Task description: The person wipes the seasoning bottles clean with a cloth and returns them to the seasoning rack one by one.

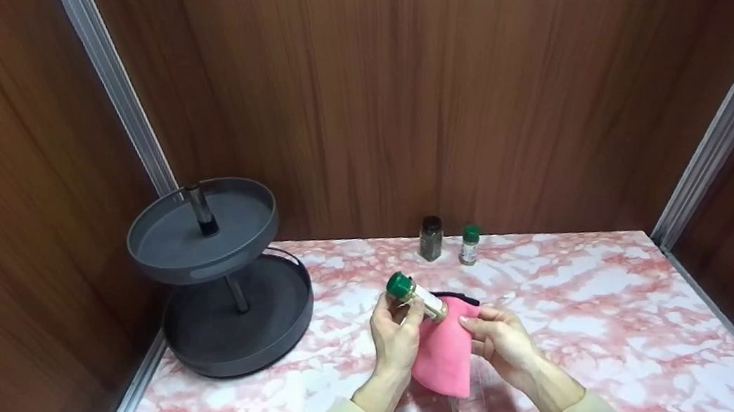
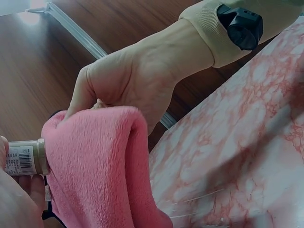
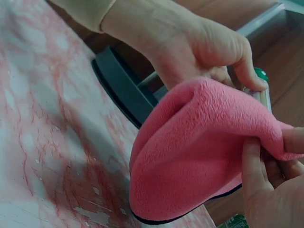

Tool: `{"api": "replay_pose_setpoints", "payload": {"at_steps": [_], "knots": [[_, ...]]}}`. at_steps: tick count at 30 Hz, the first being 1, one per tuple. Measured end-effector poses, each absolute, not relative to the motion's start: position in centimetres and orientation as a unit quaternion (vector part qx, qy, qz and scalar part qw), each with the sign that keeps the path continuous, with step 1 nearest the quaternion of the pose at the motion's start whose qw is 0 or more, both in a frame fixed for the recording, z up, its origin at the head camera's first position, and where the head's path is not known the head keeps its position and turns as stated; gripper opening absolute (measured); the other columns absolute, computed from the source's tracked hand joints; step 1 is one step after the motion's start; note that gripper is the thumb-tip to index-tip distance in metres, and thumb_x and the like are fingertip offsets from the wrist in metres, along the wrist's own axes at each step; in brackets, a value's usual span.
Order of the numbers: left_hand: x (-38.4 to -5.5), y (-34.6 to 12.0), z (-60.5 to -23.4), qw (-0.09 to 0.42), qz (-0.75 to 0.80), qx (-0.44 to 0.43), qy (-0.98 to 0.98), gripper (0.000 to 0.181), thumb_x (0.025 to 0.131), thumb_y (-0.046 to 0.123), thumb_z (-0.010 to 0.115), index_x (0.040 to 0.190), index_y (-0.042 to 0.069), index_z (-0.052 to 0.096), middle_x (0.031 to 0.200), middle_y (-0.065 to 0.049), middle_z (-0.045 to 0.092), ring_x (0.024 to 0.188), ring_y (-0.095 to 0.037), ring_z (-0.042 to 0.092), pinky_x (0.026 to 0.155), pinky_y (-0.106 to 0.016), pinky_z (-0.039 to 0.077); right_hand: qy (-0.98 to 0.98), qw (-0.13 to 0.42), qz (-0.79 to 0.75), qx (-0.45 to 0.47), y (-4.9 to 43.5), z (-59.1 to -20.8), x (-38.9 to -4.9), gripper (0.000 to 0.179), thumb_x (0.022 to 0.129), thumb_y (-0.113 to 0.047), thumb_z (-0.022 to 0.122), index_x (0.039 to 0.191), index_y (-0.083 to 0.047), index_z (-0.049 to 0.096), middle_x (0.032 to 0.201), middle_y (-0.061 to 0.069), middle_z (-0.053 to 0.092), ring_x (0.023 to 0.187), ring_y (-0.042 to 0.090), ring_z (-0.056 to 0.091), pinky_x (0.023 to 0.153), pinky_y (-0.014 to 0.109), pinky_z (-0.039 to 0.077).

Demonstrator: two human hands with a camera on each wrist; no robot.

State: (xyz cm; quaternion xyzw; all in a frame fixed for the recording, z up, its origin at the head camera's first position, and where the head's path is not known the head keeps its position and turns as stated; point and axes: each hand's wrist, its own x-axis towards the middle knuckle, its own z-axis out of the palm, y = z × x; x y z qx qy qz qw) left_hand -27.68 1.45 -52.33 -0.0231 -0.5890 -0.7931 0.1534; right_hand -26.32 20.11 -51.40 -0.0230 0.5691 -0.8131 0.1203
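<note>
We see a small clear jar (image 1: pixel 427 299), green-capped and white-labelled, held over a red-and-white marbled tabletop (image 1: pixel 590 340), tilted toward ten o'clock, its lower end touching a soft pink, dark-edged fleece cloth (image 1: pixel 445 359). Our left hand (image 1: pixel 395 338) grips the jar from eight o'clock, fingers closed round it; our right hand (image 1: pixel 507 345) pinches the cloth at its three o'clock side.

To the right of the dark-grey two-tier tray (image 1: pixel 207 261): dark-capped jar (image 1: pixel 431 243), then green-capped bottle (image 1: pixel 469 248), both upright; beneath it, marbled tabletop (image 1: pixel 593 311); behind it, wood-grain panel (image 1: pixel 352 94).
</note>
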Motion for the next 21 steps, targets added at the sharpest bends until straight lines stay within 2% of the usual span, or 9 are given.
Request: {"api": "replay_pose_setpoints", "payload": {"at_steps": [7, 13, 21], "knots": [[-27.7, 1.3, -51.9, 0.147, -0.8, -0.013, -0.581, 0.038, 0.098, 0.002, 0.075, 0.134, -0.009, 0.068, 0.121, -0.026, 0.078, 0.101, -0.016, 0.077, 0.086, -0.02, 0.062, 0.563, 0.13, -0.814, -0.068, 20.1, -51.2, -25.6, 0.036, 0.108, 0.002, 0.057, 0.103, -0.022, 0.083, 0.097, -0.008, 0.085, 0.086, 0.003, 0.08, 0.083, 0.023, 0.068], [-27.2, 1.5, -51.7, 0.144, -0.804, -0.013, -0.577, 0.039, 0.099, 0.002, 0.076, 0.135, -0.01, 0.068, 0.122, -0.026, 0.078, 0.1, -0.016, 0.075, 0.087, -0.021, 0.063, 0.572, 0.114, -0.812, -0.03, 20.0, -51.4, -25.7, 0.031, 0.108, 0.001, 0.059, 0.105, -0.019, 0.082, 0.096, -0.006, 0.084, 0.085, 0.005, 0.08, 0.081, 0.023, 0.068], [-26.7, 1.8, -51.2, 0.13, -0.82, -0.034, -0.557, 0.041, 0.1, 0.001, 0.076, 0.138, -0.012, 0.066, 0.12, -0.025, 0.077, 0.098, -0.011, 0.074, 0.087, -0.023, 0.064, 0.585, 0.09, -0.806, 0.019, 19.8, -51.4, -26.3, 0.022, 0.107, -0.003, 0.066, 0.119, -0.011, 0.082, 0.1, -0.001, 0.086, 0.09, 0.01, 0.082, 0.083, 0.026, 0.069]]}}
